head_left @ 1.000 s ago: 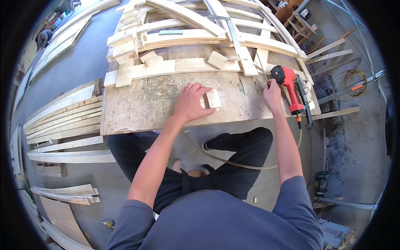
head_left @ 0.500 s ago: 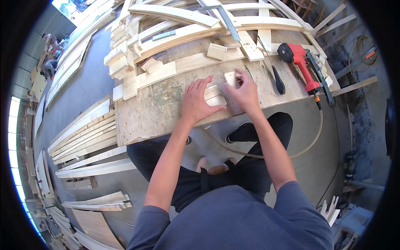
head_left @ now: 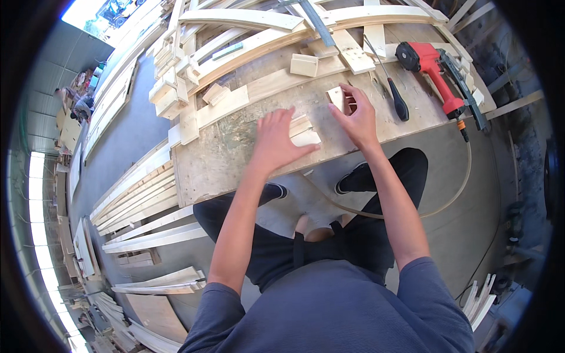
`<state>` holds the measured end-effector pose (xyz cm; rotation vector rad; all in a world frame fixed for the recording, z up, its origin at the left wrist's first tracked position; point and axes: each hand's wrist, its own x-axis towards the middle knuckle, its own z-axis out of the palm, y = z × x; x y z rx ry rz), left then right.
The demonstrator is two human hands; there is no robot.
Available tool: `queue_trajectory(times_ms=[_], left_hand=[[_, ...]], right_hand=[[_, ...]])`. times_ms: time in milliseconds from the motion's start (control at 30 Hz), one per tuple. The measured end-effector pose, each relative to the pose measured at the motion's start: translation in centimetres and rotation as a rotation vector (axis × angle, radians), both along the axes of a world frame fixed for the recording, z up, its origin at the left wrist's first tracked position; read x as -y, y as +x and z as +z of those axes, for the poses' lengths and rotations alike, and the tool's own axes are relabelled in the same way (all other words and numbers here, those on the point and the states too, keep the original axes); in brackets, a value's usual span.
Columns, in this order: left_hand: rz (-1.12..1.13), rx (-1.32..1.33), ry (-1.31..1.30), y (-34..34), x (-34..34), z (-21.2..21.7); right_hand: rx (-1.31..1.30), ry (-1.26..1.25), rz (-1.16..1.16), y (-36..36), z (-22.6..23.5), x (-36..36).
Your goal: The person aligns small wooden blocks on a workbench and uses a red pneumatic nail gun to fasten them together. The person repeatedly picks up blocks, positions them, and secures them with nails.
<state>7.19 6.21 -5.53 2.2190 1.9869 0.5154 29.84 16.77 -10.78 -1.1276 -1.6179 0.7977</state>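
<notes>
The left grip lies spread and flat, palm down, on stacked wood pieces near the front edge of the surface. The right grip pinches a small wood block, fingers curled round it, just beside the stack. Right of that hand lies a dark-handled screwdriver; further right, a red nail gun with its hose. Curved wooden strips lie behind.

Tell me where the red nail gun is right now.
In the head view the red nail gun lies at the upper right on the workbench, just right of the black-handled screwdriver and beyond the right hand.
</notes>
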Motion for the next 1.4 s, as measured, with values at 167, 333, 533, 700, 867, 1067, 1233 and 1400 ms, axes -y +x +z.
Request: queue_trajectory(times_ms=[167, 333, 533, 700, 867, 1067, 1233, 1400], left_hand=[[0.018, -0.059, -0.164, -1.9, 0.3, 2.1], [0.157, 0.492, -0.09, -1.4, 0.1, 2.0], [0.096, 0.414, 0.239, -1.0, 0.3, 0.5], [-0.068, 0.142, 0.26, 0.5, 2.0, -2.1], [-0.091, 0.236, 0.231, 1.3, 3.2, -0.4], [-0.027, 0.202, 0.102, 0.0, 2.1, -0.6], [0.064, 0.227, -0.013, 1.3, 2.3, -0.7], [0.088, 0.214, 0.062, 1.8, 3.2, -1.6]], right_hand=[[-0.021, -0.036, 0.01, -0.1, 0.2, 0.1], [-0.076, -0.013, -0.008, -0.1, 0.0, 0.0], [-0.021, -0.007, 0.026, 0.3, 0.0, -0.1], [-0.086, -0.049, 0.022, -0.1, -0.2, -0.1], [-0.018, -0.012, 0.027, 0.5, -0.1, -0.2], [-0.019, -0.031, 0.029, 0.2, 0.4, 0.0], [-0.037, 0.031, 0.062, 0.4, -1.1, -0.5], [0.15, -0.052, 0.099, -1.4, 0.9, 2.6]])
